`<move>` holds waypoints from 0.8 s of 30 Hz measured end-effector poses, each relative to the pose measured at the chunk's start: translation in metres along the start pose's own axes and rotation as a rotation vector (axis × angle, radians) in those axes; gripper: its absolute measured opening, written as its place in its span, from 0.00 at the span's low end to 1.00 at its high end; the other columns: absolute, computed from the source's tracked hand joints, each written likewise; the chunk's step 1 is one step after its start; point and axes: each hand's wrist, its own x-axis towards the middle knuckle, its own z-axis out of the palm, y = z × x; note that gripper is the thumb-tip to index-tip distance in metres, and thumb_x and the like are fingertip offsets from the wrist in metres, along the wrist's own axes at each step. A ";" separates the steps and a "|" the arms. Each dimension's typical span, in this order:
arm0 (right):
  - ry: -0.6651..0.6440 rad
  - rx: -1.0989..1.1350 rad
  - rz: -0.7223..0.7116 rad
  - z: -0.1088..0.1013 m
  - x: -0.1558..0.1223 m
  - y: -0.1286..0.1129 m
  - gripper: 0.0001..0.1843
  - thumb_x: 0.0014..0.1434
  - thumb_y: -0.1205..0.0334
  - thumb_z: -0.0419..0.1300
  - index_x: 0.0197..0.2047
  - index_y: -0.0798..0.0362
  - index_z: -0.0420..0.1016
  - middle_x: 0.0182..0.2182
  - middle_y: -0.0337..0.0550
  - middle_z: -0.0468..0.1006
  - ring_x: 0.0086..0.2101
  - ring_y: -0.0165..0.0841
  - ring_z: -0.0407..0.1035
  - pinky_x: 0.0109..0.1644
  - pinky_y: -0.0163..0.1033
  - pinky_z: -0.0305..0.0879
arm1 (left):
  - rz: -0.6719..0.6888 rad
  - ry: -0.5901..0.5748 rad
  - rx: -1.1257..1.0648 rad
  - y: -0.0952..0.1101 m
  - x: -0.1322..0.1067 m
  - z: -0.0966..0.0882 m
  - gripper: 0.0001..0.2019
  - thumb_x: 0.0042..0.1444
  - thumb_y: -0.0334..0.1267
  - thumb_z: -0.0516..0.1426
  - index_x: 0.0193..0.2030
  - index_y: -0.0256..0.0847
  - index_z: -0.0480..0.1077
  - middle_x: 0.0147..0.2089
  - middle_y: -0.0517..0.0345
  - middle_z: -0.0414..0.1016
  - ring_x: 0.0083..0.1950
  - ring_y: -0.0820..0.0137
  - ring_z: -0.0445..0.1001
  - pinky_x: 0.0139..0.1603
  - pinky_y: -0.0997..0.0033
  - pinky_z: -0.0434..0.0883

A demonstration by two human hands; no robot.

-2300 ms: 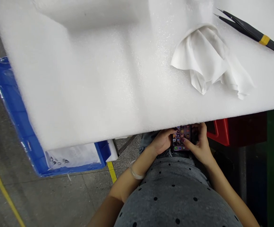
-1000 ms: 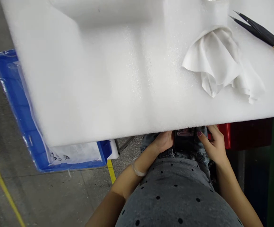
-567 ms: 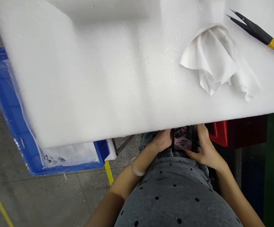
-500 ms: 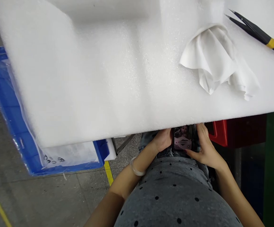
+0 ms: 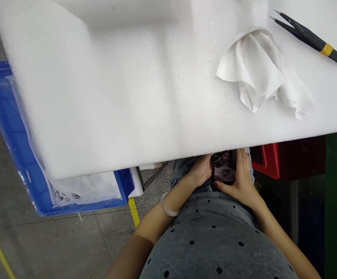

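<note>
A smartphone (image 5: 224, 170) with a lit screen lies low over my lap, just under the near edge of the white foam sheet. My left hand (image 5: 202, 170) is closed around its left side; the fingertips are hidden by the foam edge and the phone. On the phone's right side rests my right hand (image 5: 242, 180), its thumb along the lower edge and its fingers on the right border. Above, on the foam, lie a crumpled white cloth (image 5: 255, 66) and black tweezers (image 5: 308, 37) with a yellow band, both out of reach of the hands' grip.
The white foam sheet (image 5: 107, 104) covers the worktop. At the left, below its edge, stands a blue crate (image 5: 8, 116) holding a marked white sheet (image 5: 93, 190). Under the right side is a red bin (image 5: 273, 161). A yellow floor line (image 5: 134, 213) runs past.
My right hand has moved left and closed in on the phone, its thumb now across the lower edge. The left hand stays around the phone. The view has shifted slightly.
</note>
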 end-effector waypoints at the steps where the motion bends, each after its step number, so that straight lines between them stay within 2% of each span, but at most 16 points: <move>1: -0.014 0.032 0.000 -0.001 -0.001 0.000 0.63 0.54 0.46 0.67 0.76 0.46 0.25 0.73 0.53 0.39 0.71 0.57 0.36 0.69 0.73 0.41 | -0.004 0.000 0.016 0.000 -0.001 0.000 0.19 0.65 0.45 0.56 0.58 0.40 0.73 0.62 0.50 0.74 0.70 0.54 0.62 0.72 0.51 0.57; 5: -0.057 0.136 -0.012 -0.010 -0.004 0.011 0.59 0.58 0.53 0.64 0.75 0.42 0.24 0.74 0.47 0.37 0.71 0.52 0.37 0.71 0.68 0.43 | 0.027 -0.026 0.103 0.000 -0.001 0.004 0.21 0.67 0.47 0.51 0.62 0.41 0.69 0.63 0.50 0.72 0.71 0.54 0.60 0.72 0.49 0.55; 7: 0.002 0.173 0.002 -0.011 -0.003 0.018 0.53 0.61 0.55 0.62 0.76 0.41 0.27 0.73 0.47 0.44 0.71 0.50 0.42 0.71 0.67 0.47 | 0.087 -0.054 0.238 0.001 0.000 0.011 0.23 0.69 0.48 0.47 0.64 0.42 0.66 0.65 0.51 0.70 0.72 0.56 0.59 0.73 0.50 0.54; 9: 0.128 0.231 0.059 -0.009 0.000 0.023 0.45 0.66 0.56 0.56 0.76 0.41 0.32 0.70 0.48 0.56 0.68 0.46 0.51 0.70 0.63 0.53 | 0.188 -0.098 0.443 0.004 0.001 0.020 0.23 0.69 0.48 0.44 0.65 0.43 0.64 0.68 0.52 0.67 0.73 0.59 0.57 0.74 0.53 0.52; 11: 0.222 0.278 0.110 -0.006 0.004 0.025 0.40 0.68 0.55 0.53 0.76 0.41 0.35 0.68 0.48 0.61 0.67 0.44 0.56 0.69 0.61 0.55 | 0.300 -0.122 0.648 0.010 0.001 0.026 0.22 0.68 0.47 0.48 0.65 0.44 0.64 0.69 0.52 0.65 0.74 0.61 0.54 0.75 0.58 0.49; 13: 0.227 0.257 0.121 -0.005 0.006 0.027 0.40 0.68 0.53 0.54 0.76 0.41 0.37 0.69 0.47 0.57 0.67 0.45 0.54 0.69 0.62 0.54 | 0.421 -0.054 0.851 0.018 -0.002 0.024 0.23 0.64 0.46 0.54 0.65 0.45 0.65 0.69 0.52 0.65 0.75 0.60 0.52 0.75 0.60 0.45; 15: 0.193 0.207 0.110 -0.007 0.006 0.027 0.41 0.67 0.52 0.55 0.75 0.41 0.38 0.71 0.46 0.53 0.68 0.47 0.52 0.69 0.63 0.54 | 0.510 0.039 1.056 0.025 -0.009 0.011 0.23 0.63 0.44 0.56 0.65 0.46 0.66 0.67 0.50 0.67 0.73 0.58 0.54 0.75 0.59 0.46; 16: 0.198 0.177 0.096 -0.008 0.005 0.026 0.41 0.66 0.53 0.56 0.75 0.41 0.39 0.71 0.46 0.54 0.68 0.48 0.53 0.68 0.64 0.55 | 0.510 0.036 1.157 0.029 -0.013 0.001 0.22 0.64 0.43 0.55 0.64 0.46 0.67 0.65 0.49 0.68 0.72 0.57 0.57 0.74 0.58 0.49; 17: 0.233 0.140 0.076 -0.009 0.003 0.024 0.40 0.66 0.53 0.57 0.75 0.41 0.43 0.70 0.47 0.55 0.67 0.48 0.54 0.67 0.64 0.56 | 0.468 -0.021 1.242 0.032 -0.017 -0.010 0.19 0.66 0.42 0.53 0.62 0.47 0.69 0.64 0.49 0.69 0.69 0.57 0.60 0.72 0.56 0.52; 19: 0.380 0.039 0.008 -0.013 -0.003 0.018 0.34 0.63 0.56 0.60 0.70 0.43 0.56 0.65 0.49 0.64 0.63 0.50 0.60 0.63 0.63 0.62 | 0.336 -0.232 1.403 0.037 -0.023 -0.034 0.18 0.67 0.37 0.49 0.58 0.50 0.73 0.65 0.51 0.69 0.66 0.56 0.65 0.67 0.53 0.60; 20: 0.440 -0.009 -0.042 -0.014 -0.007 0.013 0.29 0.61 0.58 0.61 0.65 0.43 0.64 0.59 0.49 0.70 0.58 0.49 0.65 0.58 0.61 0.66 | 0.295 -0.323 1.467 0.038 -0.026 -0.044 0.19 0.67 0.36 0.48 0.57 0.52 0.74 0.66 0.53 0.67 0.66 0.56 0.64 0.66 0.51 0.61; 21: 0.438 -0.040 -0.100 -0.015 -0.011 0.008 0.23 0.61 0.61 0.61 0.60 0.44 0.69 0.52 0.48 0.75 0.52 0.47 0.70 0.53 0.57 0.69 | 0.274 -0.394 1.515 0.039 -0.027 -0.053 0.20 0.67 0.34 0.47 0.57 0.54 0.74 0.68 0.54 0.64 0.67 0.57 0.62 0.66 0.51 0.61; 24: 0.162 -0.015 -0.294 -0.017 -0.019 -0.008 0.14 0.60 0.69 0.60 0.48 0.45 0.74 0.34 0.41 0.79 0.34 0.37 0.73 0.37 0.45 0.68 | 0.299 -0.444 1.566 0.040 -0.027 -0.068 0.21 0.67 0.34 0.48 0.60 0.58 0.71 0.71 0.57 0.59 0.71 0.58 0.56 0.69 0.50 0.57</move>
